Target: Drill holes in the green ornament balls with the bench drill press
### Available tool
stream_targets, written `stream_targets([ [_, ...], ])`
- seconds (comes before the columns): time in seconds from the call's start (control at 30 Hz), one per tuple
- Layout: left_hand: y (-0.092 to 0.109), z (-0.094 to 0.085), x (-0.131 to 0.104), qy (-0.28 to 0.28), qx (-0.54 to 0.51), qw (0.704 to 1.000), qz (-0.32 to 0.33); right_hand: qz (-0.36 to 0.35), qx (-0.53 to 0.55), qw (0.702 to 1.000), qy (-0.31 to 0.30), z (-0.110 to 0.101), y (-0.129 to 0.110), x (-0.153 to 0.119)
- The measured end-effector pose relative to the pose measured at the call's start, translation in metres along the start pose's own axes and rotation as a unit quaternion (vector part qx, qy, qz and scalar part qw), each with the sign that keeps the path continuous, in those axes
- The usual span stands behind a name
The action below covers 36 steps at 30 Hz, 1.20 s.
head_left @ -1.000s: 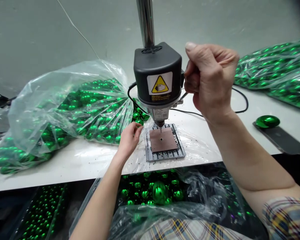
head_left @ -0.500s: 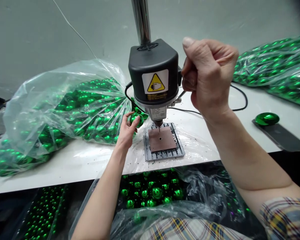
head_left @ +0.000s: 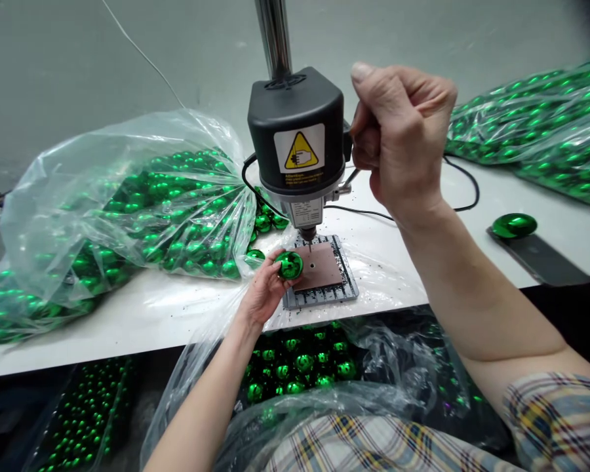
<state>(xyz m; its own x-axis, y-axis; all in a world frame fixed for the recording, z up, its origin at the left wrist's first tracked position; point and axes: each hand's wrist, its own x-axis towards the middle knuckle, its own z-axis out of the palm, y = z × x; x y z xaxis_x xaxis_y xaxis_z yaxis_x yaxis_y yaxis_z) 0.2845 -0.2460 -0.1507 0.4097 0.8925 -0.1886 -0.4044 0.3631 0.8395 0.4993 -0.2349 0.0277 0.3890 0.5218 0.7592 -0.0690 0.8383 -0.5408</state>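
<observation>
My left hand [head_left: 266, 288] grips a shiny green ball [head_left: 290, 265] between thumb and fingers, at the left side of a brown square plate [head_left: 324, 275] with a small hole. This plate lies on a slotted grey base [head_left: 349, 292] strewn with dark bits. Above the hole hangs the thin bit of a black drill press [head_left: 297, 131], which bears a yellow warning label. At the upper right, my right hand [head_left: 403, 131] is closed in a fist beside the drill head, around its lever [head_left: 356, 176]; most of the grip is hidden by the fingers.
A clear plastic bag [head_left: 128, 137] of green balls lies on the left, with loose green balls [head_left: 263, 223] at its mouth. Another bag [head_left: 535, 124] is at the back right. A green oval piece [head_left: 514, 225] rests on a phone [head_left: 545, 259]. More balls [head_left: 302, 364] lie below the table edge.
My left hand has brought the green ball from the bag's mouth toward me and right, to the plate. My right hand stays closed at the drill's lever; the whole view has shifted slightly.
</observation>
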Motion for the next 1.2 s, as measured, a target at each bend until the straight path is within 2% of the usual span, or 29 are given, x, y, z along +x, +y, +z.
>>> stream_targets([
  [0.2,-0.007,-0.001,0.009,0.04,-0.001,0.998,0.041,-0.002,-0.004,1.0,-0.001,0.0,0.001,0.001],
  [0.4,-0.017,-0.002,0.022,0.1,0.092,0.986,0.102,-0.013,-0.021,1.0,-0.006,0.0,0.002,0.002],
  [0.83,-0.032,0.004,0.039,0.074,0.262,0.95,0.152,-0.018,-0.058,0.998,-0.001,0.001,0.001,0.001],
  [1.0,-0.038,0.005,0.044,0.071,0.332,0.925,0.172,-0.01,-0.041,0.999,-0.001,0.001,0.0,-0.001],
  [1.2,-0.044,0.006,0.041,0.048,0.4,0.891,0.209,-0.004,-0.083,0.996,0.01,0.002,-0.001,0.001],
])
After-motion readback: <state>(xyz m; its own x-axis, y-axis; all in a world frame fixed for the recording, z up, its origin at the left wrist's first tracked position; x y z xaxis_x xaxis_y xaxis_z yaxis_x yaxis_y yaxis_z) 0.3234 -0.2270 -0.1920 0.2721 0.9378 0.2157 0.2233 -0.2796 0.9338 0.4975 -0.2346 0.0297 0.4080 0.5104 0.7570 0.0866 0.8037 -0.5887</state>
